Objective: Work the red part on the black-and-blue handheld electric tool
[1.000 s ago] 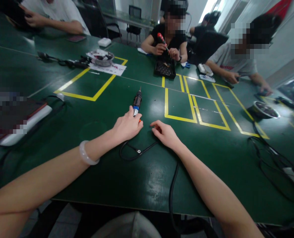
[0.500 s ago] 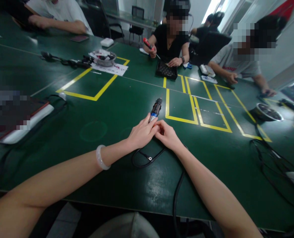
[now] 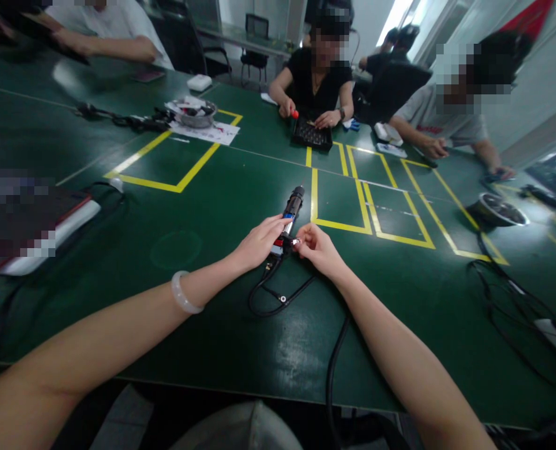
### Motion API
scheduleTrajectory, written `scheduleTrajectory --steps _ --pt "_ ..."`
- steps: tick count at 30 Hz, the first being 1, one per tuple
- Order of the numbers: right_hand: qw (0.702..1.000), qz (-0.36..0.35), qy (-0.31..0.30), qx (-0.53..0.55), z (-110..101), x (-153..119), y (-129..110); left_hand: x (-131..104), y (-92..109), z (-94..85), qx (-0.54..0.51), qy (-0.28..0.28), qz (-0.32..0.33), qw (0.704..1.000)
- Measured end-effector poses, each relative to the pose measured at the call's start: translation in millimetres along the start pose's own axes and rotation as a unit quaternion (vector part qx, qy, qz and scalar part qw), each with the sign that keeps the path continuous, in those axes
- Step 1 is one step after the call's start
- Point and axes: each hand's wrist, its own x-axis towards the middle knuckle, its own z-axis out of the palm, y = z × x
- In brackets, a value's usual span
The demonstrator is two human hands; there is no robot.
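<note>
Several fingers of the left hand lie nearly straight across a dark handheld tool, flat rather than wrapped round it. Near that wrist, a black cable loops on the green counter. The tool lies between both hands, its front end beyond them. The right hand, fingers curled, pinches a small shiny piece at the tool's right side.

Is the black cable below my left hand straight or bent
Bent: the cable curves round in a U on the green tabletop.
</note>
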Motion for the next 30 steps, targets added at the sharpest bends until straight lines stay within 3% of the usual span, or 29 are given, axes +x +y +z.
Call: scheduleTrajectory --steps 9,20,30 --pt "0.997 0.039 -0.060 -0.011 -8 -2 -8 4 -9 -0.1 -0.009 0.005 0.016 1.000" --pt "0.984 -0.009 -0.063 -0.169 -9 -5 -10 4 -6 -1.3 -0.008 -0.001 0.021 1.000" --pt "0.979 -0.029 -0.046 -0.195 -7 -7 -11 4 -7 -0.3 -0.003 0.001 0.019 1.000"
